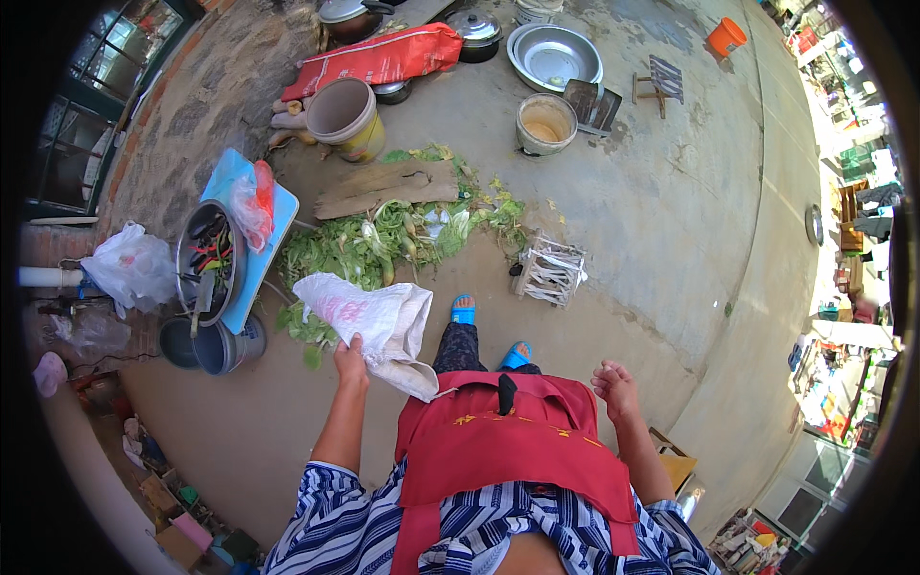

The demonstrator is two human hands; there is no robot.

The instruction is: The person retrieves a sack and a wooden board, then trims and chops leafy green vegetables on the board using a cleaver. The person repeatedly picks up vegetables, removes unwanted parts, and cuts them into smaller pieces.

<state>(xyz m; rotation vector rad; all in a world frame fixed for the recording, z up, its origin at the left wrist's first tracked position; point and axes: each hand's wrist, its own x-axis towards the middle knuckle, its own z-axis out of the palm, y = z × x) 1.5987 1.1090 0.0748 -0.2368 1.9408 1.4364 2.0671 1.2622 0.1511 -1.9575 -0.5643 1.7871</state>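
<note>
My left hand grips the edge of a white woven sack, which hangs folded in front of my red apron. Out to the right of the apron, my right hand is raised with its fingers curled; whether they hold anything small cannot be told. Beyond the sack lies a heap of leafy greens on the concrete ground, with a wooden board on its far side. A small stool with white strapping stands to the right of the greens.
At left, a metal basin of peppers and eggplants with a cleaver rests on a blue table; buckets stand below. Farther ahead are a yellow bucket, a pale bucket, large metal basins and a folding stool.
</note>
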